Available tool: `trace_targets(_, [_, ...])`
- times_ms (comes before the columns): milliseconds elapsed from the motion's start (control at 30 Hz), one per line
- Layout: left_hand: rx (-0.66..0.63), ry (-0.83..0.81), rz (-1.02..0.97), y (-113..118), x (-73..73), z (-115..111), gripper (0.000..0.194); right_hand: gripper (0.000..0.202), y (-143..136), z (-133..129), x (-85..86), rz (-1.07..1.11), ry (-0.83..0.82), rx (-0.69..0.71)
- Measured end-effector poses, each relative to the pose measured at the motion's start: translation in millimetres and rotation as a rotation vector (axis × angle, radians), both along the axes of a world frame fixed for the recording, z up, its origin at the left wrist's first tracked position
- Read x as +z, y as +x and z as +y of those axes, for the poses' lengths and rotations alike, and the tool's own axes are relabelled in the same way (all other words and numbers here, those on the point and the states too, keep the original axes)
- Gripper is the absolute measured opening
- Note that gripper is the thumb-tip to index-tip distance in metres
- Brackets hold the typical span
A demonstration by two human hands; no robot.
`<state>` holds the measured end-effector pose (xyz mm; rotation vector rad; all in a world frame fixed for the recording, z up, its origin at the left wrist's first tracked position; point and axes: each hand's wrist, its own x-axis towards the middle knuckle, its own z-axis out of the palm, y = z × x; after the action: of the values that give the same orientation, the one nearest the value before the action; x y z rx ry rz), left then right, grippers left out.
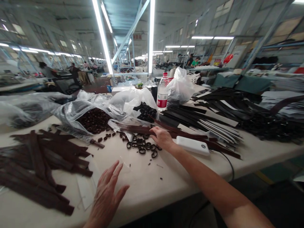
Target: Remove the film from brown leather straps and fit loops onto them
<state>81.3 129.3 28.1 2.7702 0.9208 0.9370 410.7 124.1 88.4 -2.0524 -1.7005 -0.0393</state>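
My right hand (pixel 162 138) reaches across the table to a bundle of dark brown strips (pixel 135 128). Its fingertips are at the strips, with thumb and fingers slightly apart; whether they touch a strip is unclear. Just below and left of it lies a cluster of dark rings or loops (pixel 142 148). My left hand (pixel 108 190) hovers over the near part of the table, fingers spread and holding nothing. To its left are wider brown strips (pixel 47 152) in an overlapping pile, beside a white strip (pixel 85 190).
Behind stand an open plastic bag of small brown pieces (pixel 93 120), a heap of black pieces (pixel 145 111) and a red-capped bottle (pixel 162 91). A white corded device (pixel 193 145) lies right of my hand. Black strips (pixel 185 118) cover the right side. Several people work farther off.
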Motion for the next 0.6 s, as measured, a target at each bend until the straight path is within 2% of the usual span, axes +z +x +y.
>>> trace_targets(133, [-0.010, -0.003, -0.027, -1, 1.0, -3, 0.063, 0.023, 6, 32, -19.7, -0.053, -0.055, -0.075])
trace_targets(267, [-0.016, -0.025, -0.033, -3, 1.8, -5, 0.062, 0.021, 13, 34, -29.7, -0.065, -0.043, -0.110])
trace_targets(467, [-0.030, -0.066, -0.042, -5, 1.7, -4, 0.061, 0.019, 29, 28, -32.4, -0.064, 0.011, -0.051])
trace_targets(600, [-0.040, -0.066, -0.055, -6, 0.9, -4, 0.060, 0.019, 25, 24, -22.4, -0.104, 0.104, -0.050])
